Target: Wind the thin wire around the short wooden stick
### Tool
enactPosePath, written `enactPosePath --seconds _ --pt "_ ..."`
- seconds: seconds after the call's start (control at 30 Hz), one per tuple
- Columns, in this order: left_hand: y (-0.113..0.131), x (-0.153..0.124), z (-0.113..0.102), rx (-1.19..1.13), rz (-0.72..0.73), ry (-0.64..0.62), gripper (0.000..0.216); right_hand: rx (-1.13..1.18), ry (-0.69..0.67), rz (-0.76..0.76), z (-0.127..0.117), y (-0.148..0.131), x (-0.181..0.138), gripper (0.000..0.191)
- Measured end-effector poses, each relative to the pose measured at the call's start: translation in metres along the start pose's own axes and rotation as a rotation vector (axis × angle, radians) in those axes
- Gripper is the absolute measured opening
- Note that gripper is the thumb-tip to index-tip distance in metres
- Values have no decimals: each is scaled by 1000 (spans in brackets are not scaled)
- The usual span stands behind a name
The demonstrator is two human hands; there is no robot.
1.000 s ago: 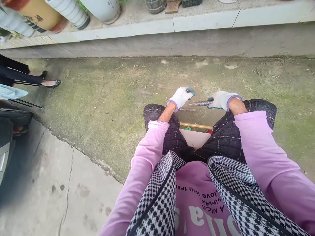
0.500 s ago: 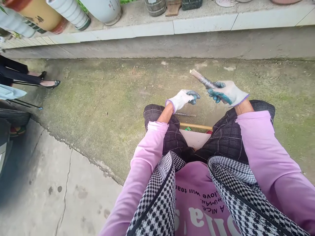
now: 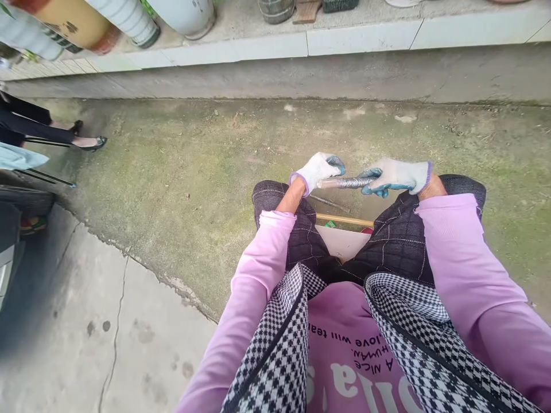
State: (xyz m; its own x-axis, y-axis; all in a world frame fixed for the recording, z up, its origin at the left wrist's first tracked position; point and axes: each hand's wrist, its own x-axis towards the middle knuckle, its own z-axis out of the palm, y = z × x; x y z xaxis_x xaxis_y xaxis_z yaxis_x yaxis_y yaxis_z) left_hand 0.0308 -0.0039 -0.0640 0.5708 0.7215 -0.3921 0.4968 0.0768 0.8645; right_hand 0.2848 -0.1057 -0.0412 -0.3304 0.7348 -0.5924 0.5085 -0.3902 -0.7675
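Both my hands wear white gloves with blue-green coated fingers, held out past my knees. My right hand (image 3: 398, 175) is closed round the right end of a short grey threaded metal rod (image 3: 346, 183) that lies level. My left hand (image 3: 317, 170) has its fingers curled over the rod's left end. A thinner dark rod (image 3: 329, 203) lies on the ground just below, between my knees. A wooden stick (image 3: 344, 220) lies across, close to my legs.
Mossy concrete ground stretches ahead to a low step (image 3: 301, 74) with cylinders (image 3: 77, 23) and pots standing on it. Another person's feet in dark shoes (image 3: 88, 142) are at far left. A crack (image 3: 129, 258) runs through the pavement at lower left.
My right hand swung the threaded rod up and to the right, away from my left hand, then brought it back down level, where my left hand has closed over its left end.
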Motion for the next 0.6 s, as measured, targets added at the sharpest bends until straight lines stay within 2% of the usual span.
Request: enactPosePath --seconds 0.13,0.2,0.27,0.43,0.6 --pt "2 -4 -1 7 -13 0 15 -181 63 122 1 8 11 18" --pt "1 -4 2 32 -15 13 19 -279 159 206 2 9 18 13" --pt "1 -4 6 18 -14 38 20 -283 271 246 2 7 22 11" --pt "12 -2 13 -185 -8 103 19 53 458 203 2 -6 17 19" --pt "39 7 5 -314 7 104 19 463 557 47 -3 -29 11 30"
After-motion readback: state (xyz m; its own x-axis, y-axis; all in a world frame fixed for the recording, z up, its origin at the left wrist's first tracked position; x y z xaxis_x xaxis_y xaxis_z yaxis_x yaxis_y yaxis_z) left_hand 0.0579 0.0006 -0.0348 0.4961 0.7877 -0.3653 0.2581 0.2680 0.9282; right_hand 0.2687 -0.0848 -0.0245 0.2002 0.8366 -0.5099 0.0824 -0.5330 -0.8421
